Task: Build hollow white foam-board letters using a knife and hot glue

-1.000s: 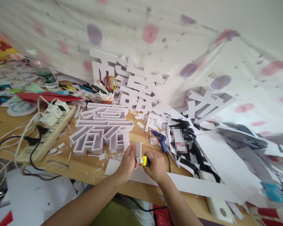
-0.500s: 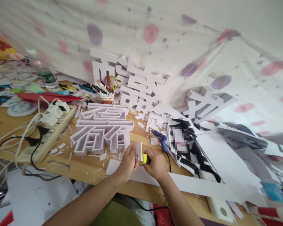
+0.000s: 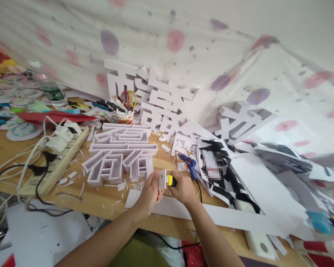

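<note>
Close to the table's front edge, my left hand (image 3: 149, 193) is closed on a small white foam board piece (image 3: 162, 179), whose flat face shows. My right hand (image 3: 183, 189) grips a yellow and black utility knife (image 3: 171, 180); its tip meets the right side of the piece, and the blade is hardly visible. Under both hands lies a long white strip (image 3: 219, 216). Beyond my left hand, a white board character with raised walls (image 3: 122, 148) lies on the table. A blue glue gun (image 3: 189, 163) rests past my right hand.
White cut-out characters (image 3: 167, 96) lean against the flowered curtain. Scissors (image 3: 131, 99) stand in a paper cup (image 3: 124, 117). At left are a power strip (image 3: 55, 163) with cables and a plastic bottle (image 3: 51, 89). Scraps, black-and-white sheets and a white board (image 3: 261, 185) cover the right.
The white piece has turned in my left hand, so its broad face shows more. The knife stays against its side. My view has shifted slightly.
</note>
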Available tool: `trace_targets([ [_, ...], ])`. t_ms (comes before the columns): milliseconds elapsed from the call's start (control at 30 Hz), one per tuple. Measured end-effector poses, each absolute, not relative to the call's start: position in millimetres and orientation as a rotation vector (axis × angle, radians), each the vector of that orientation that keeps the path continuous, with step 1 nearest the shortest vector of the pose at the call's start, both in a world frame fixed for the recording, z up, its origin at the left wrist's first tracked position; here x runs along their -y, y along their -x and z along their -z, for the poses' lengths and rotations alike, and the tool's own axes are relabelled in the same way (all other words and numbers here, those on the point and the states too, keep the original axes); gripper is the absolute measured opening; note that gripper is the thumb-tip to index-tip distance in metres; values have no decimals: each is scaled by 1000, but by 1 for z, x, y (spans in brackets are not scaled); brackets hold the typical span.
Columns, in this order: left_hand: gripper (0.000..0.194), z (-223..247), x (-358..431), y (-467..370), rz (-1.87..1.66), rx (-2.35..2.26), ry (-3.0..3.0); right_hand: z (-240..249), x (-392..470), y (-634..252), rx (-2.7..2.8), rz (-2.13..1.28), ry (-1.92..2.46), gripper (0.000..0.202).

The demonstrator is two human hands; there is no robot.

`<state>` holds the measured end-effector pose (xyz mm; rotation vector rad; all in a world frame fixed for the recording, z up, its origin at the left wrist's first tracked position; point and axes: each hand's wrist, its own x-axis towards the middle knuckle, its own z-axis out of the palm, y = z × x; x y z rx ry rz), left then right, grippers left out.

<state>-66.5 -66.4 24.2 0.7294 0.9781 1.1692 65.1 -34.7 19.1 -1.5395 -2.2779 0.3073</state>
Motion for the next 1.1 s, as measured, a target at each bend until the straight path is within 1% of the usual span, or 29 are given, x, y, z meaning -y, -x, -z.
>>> trace_targets([
  [133,53,-25,78,66,-1060,-978,-798,-22,19,-72,2136,-217,1743,5],
  [200,52,-23,80,67,-1064,-960,-779,-25,16,-76,2102,-176,1778,4],
  [333,51,-22,74,71,-1223,-964,-706,-28,27,-75,2153,-223,1678,5],
  [433,51,-22,69,73,-1231,-942,-627,-27,44,-67,2239,-282,1527,5],
  [567,52,-22,69,73,-1218,-945,-572,-24,60,-59,2348,-271,1370,4],
  [933,53,-22,70,71,-1200,-1052,-655,-22,61,-59,2334,-172,1379,4],
  [1100,49,-19,75,68,-1165,-1012,-731,-23,53,-64,2283,-142,1455,6],
])
